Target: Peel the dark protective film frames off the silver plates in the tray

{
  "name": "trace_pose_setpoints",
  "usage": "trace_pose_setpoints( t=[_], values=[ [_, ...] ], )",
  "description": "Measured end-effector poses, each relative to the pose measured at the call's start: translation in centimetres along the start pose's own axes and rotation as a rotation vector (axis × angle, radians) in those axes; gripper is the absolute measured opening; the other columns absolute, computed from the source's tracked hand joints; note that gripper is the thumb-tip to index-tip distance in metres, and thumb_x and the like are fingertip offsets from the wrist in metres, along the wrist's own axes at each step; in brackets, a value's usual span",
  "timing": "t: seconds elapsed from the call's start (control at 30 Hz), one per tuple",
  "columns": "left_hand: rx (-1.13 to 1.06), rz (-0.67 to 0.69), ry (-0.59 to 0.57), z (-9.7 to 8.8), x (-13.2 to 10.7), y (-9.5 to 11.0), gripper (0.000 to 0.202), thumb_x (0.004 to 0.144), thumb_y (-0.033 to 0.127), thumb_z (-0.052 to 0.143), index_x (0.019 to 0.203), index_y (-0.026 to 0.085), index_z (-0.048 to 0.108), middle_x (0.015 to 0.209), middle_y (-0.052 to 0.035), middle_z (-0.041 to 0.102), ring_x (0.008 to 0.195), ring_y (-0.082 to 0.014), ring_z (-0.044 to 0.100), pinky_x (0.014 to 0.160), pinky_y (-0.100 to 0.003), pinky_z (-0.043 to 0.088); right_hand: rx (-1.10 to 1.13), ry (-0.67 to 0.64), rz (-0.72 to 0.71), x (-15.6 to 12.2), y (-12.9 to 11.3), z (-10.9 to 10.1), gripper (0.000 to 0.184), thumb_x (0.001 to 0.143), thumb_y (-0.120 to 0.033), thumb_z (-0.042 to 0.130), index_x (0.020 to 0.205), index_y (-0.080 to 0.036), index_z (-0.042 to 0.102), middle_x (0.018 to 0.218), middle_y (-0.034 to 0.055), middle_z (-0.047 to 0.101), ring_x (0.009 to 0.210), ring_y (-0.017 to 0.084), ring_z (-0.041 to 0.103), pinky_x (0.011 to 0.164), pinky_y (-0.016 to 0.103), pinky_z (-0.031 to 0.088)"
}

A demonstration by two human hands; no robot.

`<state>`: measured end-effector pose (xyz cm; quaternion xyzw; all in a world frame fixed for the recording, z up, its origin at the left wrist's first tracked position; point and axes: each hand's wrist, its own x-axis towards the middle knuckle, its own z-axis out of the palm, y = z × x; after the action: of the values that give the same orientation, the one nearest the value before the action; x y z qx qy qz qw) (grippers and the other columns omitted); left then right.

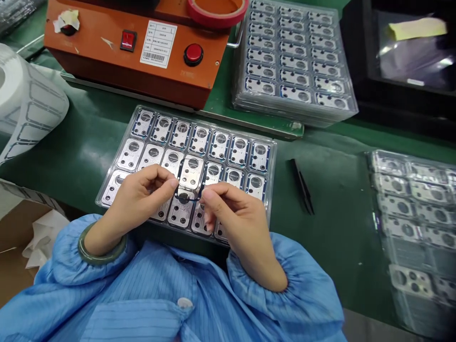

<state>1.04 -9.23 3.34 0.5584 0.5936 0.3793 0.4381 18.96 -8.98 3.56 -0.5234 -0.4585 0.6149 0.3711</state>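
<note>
Blue sleeves (pixel 107 280) lie nearest us. Beyond them, our left hand (pixel 138 204) and right hand (pixel 237 223) pinch a thin dark gasket (pixel 188 198) between them, its long axis running away from us, just above a tray (pixel 213 127) of metal plates (pixel 192 173). Tweezers (pixel 302 187) lie right of our right hand, across open green mat (pixel 331 247).

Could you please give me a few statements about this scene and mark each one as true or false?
1. The left hand and the right hand both pinch a thin dark frame above the tray of metal plates. True.
2. The right hand holds the tweezers. False: they lie on the green mat, right of the tray.
3. A bangle circles the left wrist. True.
4. The round button on the orange machine is green. False: it is red.
</note>
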Motion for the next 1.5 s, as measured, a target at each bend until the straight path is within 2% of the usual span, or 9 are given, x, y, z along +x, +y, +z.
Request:
trace_pose_setpoints(
  t=[0.17,0.27,0.37,0.53,0.8,1.0,1.5],
  values=[
    [0.280,0.182,0.057,0.5,1.1,-0.2,0.008,0.085,0.020,0.055,0.077,0.018,0.058,0.068,0.0020,0.056,0.061,-0.0089,0.051,0.058,-0.022,0.043,-0.266,0.091,-0.162,1.2,0.8,-0.3,0.014,0.082,-0.033,0.065,0.079,-0.020,0.068,0.075,0.0008,0.065,0.051,0.009,0.057,0.047,0.022,0.050],
    [0.387,0.255,0.042,0.8,1.9,-0.8,0.006,0.085,0.018,0.053,0.080,0.018,0.057,0.074,0.0007,0.055,0.066,-0.0104,0.052,0.061,-0.024,0.045,-0.350,0.112,-0.140,1.9,1.7,-0.3,0.017,0.083,-0.035,0.063,0.081,-0.019,0.068,0.072,0.0007,0.065,0.052,0.010,0.058,0.050,0.024,0.050],
    [0.407,0.222,0.005,1.0,2.3,-1.4,0.004,0.084,0.018,0.055,0.081,0.018,0.058,0.082,-0.0012,0.054,0.072,-0.0116,0.052,0.063,-0.024,0.046,-0.381,0.124,-0.097,2.3,2.2,-0.2,0.020,0.084,-0.037,0.062,0.081,-0.018,0.068,0.069,-0.0002,0.063,0.047,0.009,0.056,0.049,0.025,0.049],
    [0.403,0.175,-0.007,1.3,2.6,-1.7,0.005,0.083,0.018,0.057,0.079,0.017,0.060,0.090,-0.0039,0.054,0.082,-0.0135,0.054,0.064,-0.025,0.046,-0.477,0.166,-0.113,2.6,2.1,0.1,0.016,0.083,-0.032,0.061,0.076,-0.018,0.066,0.068,0.0010,0.064,0.057,0.013,0.060,0.054,0.026,0.049],
    [0.440,0.132,0.026,1.7,2.8,-1.6,0.006,0.085,0.020,0.057,0.083,0.016,0.062,0.091,-0.0027,0.055,0.070,-0.0100,0.052,0.060,-0.024,0.045,-0.489,0.210,-0.099,2.6,1.7,0.6,0.014,0.083,-0.027,0.061,0.074,-0.018,0.066,0.068,0.0008,0.065,0.061,0.013,0.061,0.060,0.028,0.051],
    [0.454,0.142,0.026,1.8,2.7,-1.6,0.007,0.085,0.021,0.058,0.083,0.016,0.062,0.090,-0.0029,0.055,0.077,-0.0120,0.055,0.061,-0.025,0.045,-0.502,0.207,-0.102,2.5,1.8,0.6,0.013,0.083,-0.027,0.060,0.074,-0.018,0.066,0.069,0.0010,0.065,0.062,0.013,0.061,0.061,0.028,0.051],
    [0.464,0.141,0.043,1.8,2.8,-1.4,0.005,0.084,0.020,0.059,0.082,0.017,0.063,0.088,-0.0027,0.056,0.076,-0.0123,0.055,0.064,-0.026,0.047,-0.510,0.218,-0.119,2.6,2.0,0.6,0.013,0.083,-0.027,0.060,0.075,-0.019,0.066,0.066,-0.0004,0.064,0.057,0.012,0.060,0.058,0.026,0.051]
  ],
)
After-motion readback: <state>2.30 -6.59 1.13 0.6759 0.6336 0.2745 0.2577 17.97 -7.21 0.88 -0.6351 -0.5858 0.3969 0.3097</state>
